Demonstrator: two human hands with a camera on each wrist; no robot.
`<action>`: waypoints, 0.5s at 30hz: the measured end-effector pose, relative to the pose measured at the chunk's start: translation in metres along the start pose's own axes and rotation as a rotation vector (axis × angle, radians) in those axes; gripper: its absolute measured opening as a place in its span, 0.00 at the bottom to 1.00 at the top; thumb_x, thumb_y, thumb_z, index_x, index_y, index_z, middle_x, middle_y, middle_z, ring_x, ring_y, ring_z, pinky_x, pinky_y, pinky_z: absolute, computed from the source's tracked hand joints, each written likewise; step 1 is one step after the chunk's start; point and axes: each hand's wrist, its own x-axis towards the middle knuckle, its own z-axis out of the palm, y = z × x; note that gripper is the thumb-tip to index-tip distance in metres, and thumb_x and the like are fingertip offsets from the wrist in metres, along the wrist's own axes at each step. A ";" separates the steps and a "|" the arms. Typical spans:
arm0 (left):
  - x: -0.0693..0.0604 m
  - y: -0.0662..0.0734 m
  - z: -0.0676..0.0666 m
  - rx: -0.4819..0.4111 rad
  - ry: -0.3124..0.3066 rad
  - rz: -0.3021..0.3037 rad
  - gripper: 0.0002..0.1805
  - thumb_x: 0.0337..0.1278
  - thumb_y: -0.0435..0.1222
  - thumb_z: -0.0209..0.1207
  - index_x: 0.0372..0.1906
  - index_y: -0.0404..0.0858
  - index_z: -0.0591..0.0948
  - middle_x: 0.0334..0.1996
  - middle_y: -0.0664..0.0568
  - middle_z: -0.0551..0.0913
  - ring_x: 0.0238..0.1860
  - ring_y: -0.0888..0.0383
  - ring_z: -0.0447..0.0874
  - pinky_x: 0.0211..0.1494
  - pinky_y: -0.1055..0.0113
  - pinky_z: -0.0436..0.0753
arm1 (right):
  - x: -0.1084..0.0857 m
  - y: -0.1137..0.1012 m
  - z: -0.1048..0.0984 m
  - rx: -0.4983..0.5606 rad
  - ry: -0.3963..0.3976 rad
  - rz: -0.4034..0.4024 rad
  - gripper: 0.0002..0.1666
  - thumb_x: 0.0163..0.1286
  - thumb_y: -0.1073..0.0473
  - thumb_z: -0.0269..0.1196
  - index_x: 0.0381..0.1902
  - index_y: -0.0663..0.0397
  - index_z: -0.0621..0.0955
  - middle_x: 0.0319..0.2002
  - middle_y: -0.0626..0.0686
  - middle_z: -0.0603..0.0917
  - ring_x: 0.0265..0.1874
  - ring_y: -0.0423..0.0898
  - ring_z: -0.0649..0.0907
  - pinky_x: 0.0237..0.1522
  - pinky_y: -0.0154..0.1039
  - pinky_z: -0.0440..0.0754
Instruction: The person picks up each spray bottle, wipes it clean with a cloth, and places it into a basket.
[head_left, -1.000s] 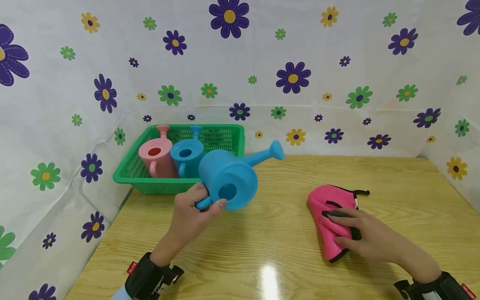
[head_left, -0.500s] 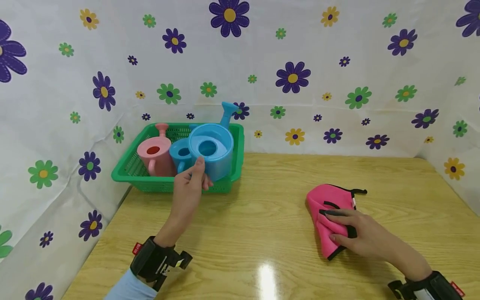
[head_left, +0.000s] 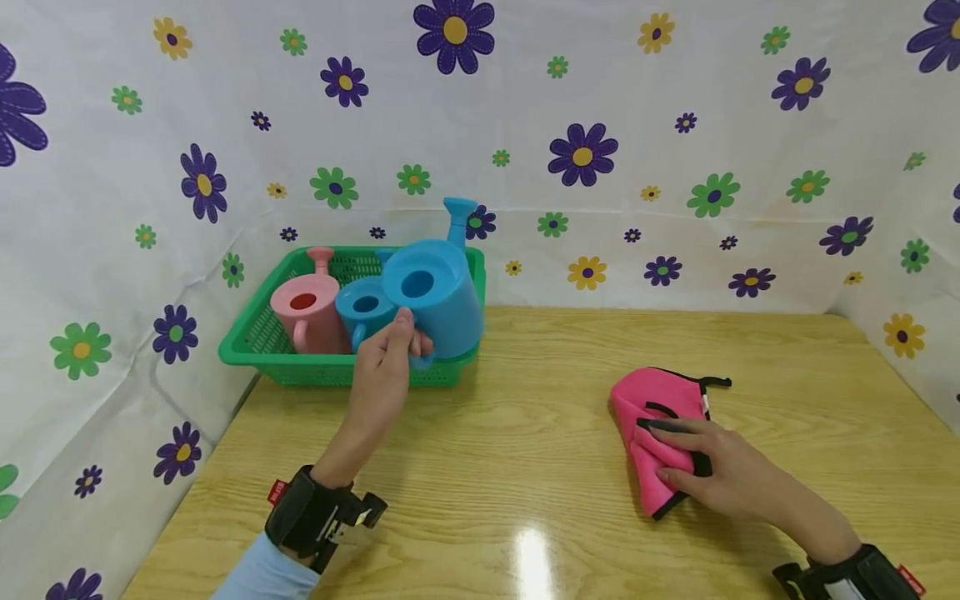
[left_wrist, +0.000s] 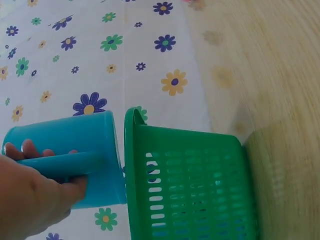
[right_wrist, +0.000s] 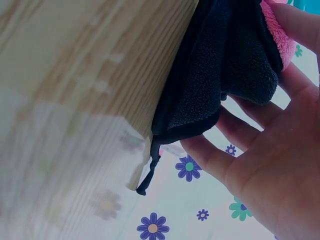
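My left hand (head_left: 384, 367) grips the handle of a blue watering can (head_left: 442, 292) at the right end of the green basket (head_left: 300, 367). The can leans a little, its spout pointing up and away. In the left wrist view, fingers curl round the handle, and the can's base is just above the basket rim. A pink watering can (head_left: 318, 312) and another blue watering can (head_left: 367, 302) stand in the basket, the latter partly hidden. On the right, my right hand (head_left: 723, 467) pinches a bunched pink cloth with black edging (head_left: 660, 400) lying on the table; its dark underside shows in the right wrist view.
The wooden table (head_left: 487, 467) reaches back to a flower-printed white sheet (head_left: 525, 108) that hangs behind and along both sides. The basket stands at the back left, against the sheet. A black loop sticks out from the cloth's far corner.
My left hand has carried the blue watering can left and back from in front of the basket to its right end, turning the can more upright. The right hand and cloth have stayed put.
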 end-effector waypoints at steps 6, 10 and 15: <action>0.013 0.000 -0.002 0.074 0.022 -0.073 0.32 0.79 0.59 0.40 0.35 0.34 0.74 0.44 0.38 0.81 0.49 0.46 0.83 0.65 0.50 0.79 | 0.000 0.001 -0.001 0.005 0.008 -0.002 0.28 0.64 0.50 0.73 0.62 0.49 0.84 0.62 0.63 0.82 0.61 0.71 0.80 0.56 0.71 0.78; 0.025 -0.004 -0.005 0.140 0.029 -0.102 0.35 0.77 0.61 0.38 0.39 0.34 0.77 0.44 0.38 0.84 0.49 0.45 0.86 0.64 0.48 0.80 | 0.000 0.001 -0.001 0.003 0.008 0.000 0.29 0.64 0.50 0.73 0.62 0.49 0.84 0.62 0.63 0.82 0.61 0.72 0.80 0.56 0.71 0.78; 0.034 -0.007 -0.009 0.243 -0.028 -0.148 0.35 0.79 0.60 0.38 0.45 0.34 0.81 0.45 0.37 0.84 0.52 0.44 0.83 0.62 0.47 0.77 | 0.001 0.000 -0.002 0.012 0.003 -0.002 0.29 0.64 0.50 0.73 0.62 0.50 0.84 0.62 0.63 0.82 0.61 0.72 0.80 0.56 0.71 0.78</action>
